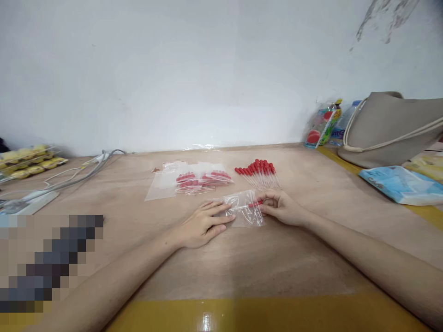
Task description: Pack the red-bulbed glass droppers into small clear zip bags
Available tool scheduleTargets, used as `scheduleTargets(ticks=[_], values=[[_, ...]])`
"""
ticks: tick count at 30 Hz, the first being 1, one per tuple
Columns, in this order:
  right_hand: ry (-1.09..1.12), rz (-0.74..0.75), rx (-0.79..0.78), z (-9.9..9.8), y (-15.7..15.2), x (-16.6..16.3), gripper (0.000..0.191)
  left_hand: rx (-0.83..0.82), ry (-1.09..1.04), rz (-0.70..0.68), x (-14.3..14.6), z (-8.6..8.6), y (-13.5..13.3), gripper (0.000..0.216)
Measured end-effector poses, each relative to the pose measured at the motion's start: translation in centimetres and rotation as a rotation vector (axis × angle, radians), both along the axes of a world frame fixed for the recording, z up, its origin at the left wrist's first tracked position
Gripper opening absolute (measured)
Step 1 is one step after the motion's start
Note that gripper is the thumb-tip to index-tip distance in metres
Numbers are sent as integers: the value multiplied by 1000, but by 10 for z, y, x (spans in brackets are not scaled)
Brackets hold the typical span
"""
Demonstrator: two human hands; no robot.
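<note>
Head view, one tabletop (221, 272), two bare hands at work. Item: one clear zip bag (240, 219), lying flat at the middle of the table between the hands, its mouth towards the right. Item: one red-bulbed dropper (255, 203), its pale stem inside the bag, its bulb at the mouth. Left hand (202, 223): palm down, fingers spread, fingertips resting on the bag's closed end, gripping nothing. Right hand (282, 207): thumb and fingers pinched together on the bulb at the bag's mouth; whether they also catch the plastic edge cannot be told. Stock beyond: a fan of loose droppers (263, 167), bulbs towards the wall; to their left, a cluster of bags with red bulbs inside (204, 179); left again, a clear plastic sheet or bag (161, 186), lying flat. Step in hand, as judged: sliding a dropper into the bag. Next move, as judged: the left fingertips should keep the film steady while the right hand pushes the bulb fully past the zip, without snagging it, before releasing and pressing the seal along its length.
</note>
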State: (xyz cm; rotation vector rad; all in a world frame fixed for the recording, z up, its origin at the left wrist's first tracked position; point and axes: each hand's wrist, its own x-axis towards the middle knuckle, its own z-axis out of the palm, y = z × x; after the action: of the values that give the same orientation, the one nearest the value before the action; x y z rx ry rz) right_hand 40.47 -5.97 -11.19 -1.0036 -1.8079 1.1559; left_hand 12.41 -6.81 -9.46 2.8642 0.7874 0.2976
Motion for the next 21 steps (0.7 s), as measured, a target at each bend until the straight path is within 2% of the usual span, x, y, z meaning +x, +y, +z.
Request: scheduleTargets(ticks=[5,9,11,13,15,21], values=[[-134,90,355,6,-1,3,22,18,36,-11,0,1,0,40],[-169,126,462,8,-4,2,17,19,38,-11,0,1,0,39],[-177,176,418,7,-5,0,17,16,44,-10,0,1,0,40],[-185,218,298,6,-5,-2,19,8,48,-11,0,2,0,40],[-191,197,203,5,-4,-3,22,-3,37,-14,1,2,-1,40],[-197,128,178,8,6,-3,30,-123,-185,136,-2,2,-3,53]])
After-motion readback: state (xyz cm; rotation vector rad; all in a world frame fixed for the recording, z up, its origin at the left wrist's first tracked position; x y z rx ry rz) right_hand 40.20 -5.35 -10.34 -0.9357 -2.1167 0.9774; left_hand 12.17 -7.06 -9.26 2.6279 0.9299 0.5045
